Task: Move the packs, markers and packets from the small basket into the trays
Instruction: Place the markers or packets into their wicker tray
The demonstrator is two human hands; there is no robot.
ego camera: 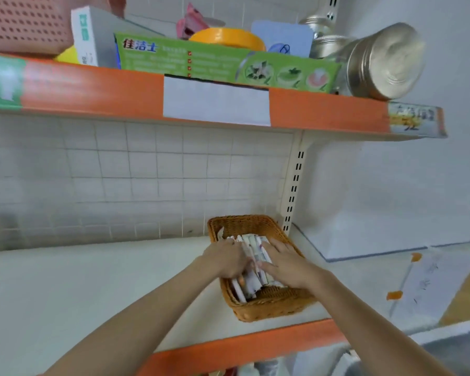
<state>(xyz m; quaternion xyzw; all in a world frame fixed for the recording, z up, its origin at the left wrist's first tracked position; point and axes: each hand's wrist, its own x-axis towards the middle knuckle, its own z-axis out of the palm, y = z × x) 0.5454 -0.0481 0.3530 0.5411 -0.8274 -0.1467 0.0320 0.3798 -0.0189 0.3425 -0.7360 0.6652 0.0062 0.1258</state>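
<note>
A small brown wicker basket [266,305] sits on the white shelf, near its orange front edge. Inside lies a bundle of white packs and packets [251,246], standing on edge, with more of them showing at the near end. My left hand [224,257] is in the basket on the bundle's left side, its fingers curled against the packs. My right hand [282,260] lies over the bundle's right side with its fingers spread along it. Both hands press the bundle between them. No tray is in view.
The white shelf [79,280] stretches left of the basket, backed by a tiled wall. An upper orange-edged shelf [92,88] carries a green box [228,63], a metal tin [383,61] and a pink basket [25,23]. A slotted upright [293,185] stands just behind the basket.
</note>
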